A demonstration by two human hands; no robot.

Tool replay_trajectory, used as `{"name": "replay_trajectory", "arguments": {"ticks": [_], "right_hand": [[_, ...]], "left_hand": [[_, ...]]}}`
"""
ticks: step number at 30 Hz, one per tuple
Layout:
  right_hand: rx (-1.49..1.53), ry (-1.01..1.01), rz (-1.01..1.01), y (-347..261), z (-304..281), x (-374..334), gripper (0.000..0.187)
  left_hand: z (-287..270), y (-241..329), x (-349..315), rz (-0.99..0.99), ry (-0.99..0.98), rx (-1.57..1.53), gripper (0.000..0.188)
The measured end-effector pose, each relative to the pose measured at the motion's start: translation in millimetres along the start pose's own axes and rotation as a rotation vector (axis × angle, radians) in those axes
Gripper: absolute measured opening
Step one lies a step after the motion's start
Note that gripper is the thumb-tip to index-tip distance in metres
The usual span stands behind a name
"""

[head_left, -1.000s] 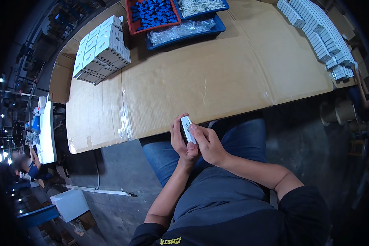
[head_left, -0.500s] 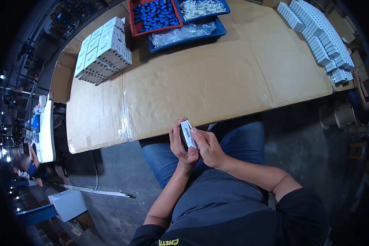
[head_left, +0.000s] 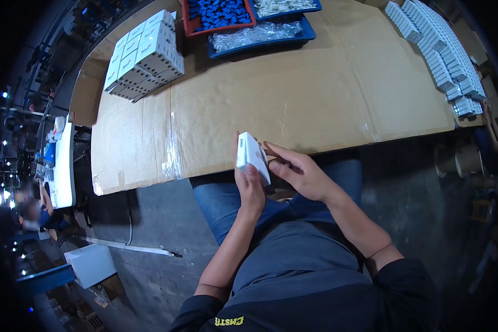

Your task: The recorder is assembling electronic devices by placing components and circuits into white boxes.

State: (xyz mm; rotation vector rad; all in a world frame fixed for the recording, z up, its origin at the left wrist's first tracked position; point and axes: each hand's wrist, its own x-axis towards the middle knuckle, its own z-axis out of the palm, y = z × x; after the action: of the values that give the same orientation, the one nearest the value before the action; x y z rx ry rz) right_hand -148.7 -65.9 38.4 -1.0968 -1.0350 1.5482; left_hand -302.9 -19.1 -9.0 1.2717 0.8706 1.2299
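A small white box (head_left: 252, 156) sits between both hands just off the near edge of the worktop (head_left: 315, 99), above the person's lap. The left hand (head_left: 250, 191) grips it from below, fingers (head_left: 253, 170) curled up around its lower side with the thumb pressed on the box's face (the box is tilted, its long side running from upper left to lower right). The right hand (head_left: 300, 174) comes in from the right, its fingers (head_left: 276, 151) stretched flat and close together against the box's right edge; whether they pinch a flap or only rest there cannot be told.

The worktop is covered with taped brown cardboard sheets. At its far left stands a stack of white boxes (head_left: 144, 55) of the same kind, packed in tight rows. Beyond it are a red tray of blue parts (head_left: 218, 14) and a blue tray (head_left: 260, 37) holding clear plastic bags, with a second blue tray (head_left: 285, 6) behind it. Along the right edge runs a long row of small white boxes (head_left: 434, 50), well apart from the hands.

To the left, on the floor below the worktop, lies a white carton (head_left: 91, 264), and another person (head_left: 33, 213) sits far off at the left rim.
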Motion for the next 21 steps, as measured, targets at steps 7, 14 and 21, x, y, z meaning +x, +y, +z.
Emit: {"name": "replay_trajectory", "arguments": {"ticks": [7, 14, 21], "right_hand": [[-0.886, 0.076, -0.542, 2.6, -13.0, 6.1, 0.082], [-0.907, 0.080, -0.804, 27.3, -20.1, 20.8, 0.077], [-0.577, 0.050, -0.722, 29.1, -20.2, 24.0, 0.073]], "left_hand": [[5.1, 38.0, 3.0, -0.781, -0.001, -0.473, 0.076], [17.0, 41.1, -4.6, -0.817, -0.112, -0.548, 0.070], [22.8, 43.6, -8.7, -0.751, -0.034, -0.526, 0.065]]}}
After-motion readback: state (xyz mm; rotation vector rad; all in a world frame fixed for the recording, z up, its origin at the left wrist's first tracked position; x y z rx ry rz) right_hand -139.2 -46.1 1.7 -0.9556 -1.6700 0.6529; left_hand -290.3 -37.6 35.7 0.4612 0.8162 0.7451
